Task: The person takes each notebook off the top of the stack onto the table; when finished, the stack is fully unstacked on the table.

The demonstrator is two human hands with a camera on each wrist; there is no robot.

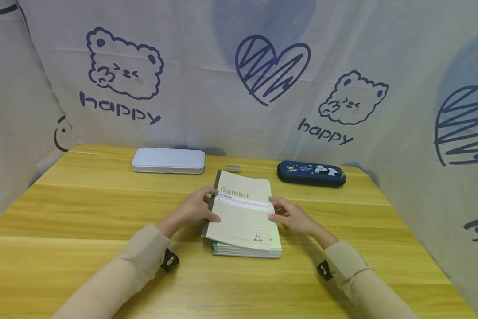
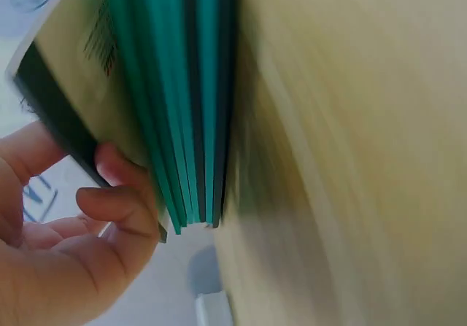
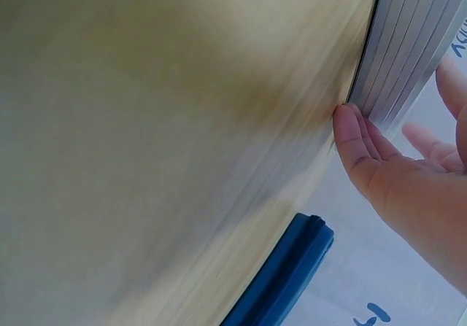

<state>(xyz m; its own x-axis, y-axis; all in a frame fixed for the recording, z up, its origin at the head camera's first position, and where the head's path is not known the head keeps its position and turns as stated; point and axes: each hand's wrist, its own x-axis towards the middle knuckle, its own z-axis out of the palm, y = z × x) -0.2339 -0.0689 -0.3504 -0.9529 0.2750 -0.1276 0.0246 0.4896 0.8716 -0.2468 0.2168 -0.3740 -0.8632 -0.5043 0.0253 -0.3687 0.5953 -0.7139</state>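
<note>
A cream notebook with a dark spine and "Gambit" on its cover lies slightly skewed on top of a stack of notebooks. At its spine, my left hand pinches the notebook, thumb on the cover. The left wrist view shows that side tilted up from the green and dark spines below. My right hand is at the opposite edge, thumb and forefinger extended towards it. In the right wrist view its fingertips touch the side of the stacked pages, low near the table.
On the wooden table, a white pencil case lies at the back left and a dark blue pencil case with a panda at the back right. Between them is a small greyish cylinder. A printed curtain hangs behind.
</note>
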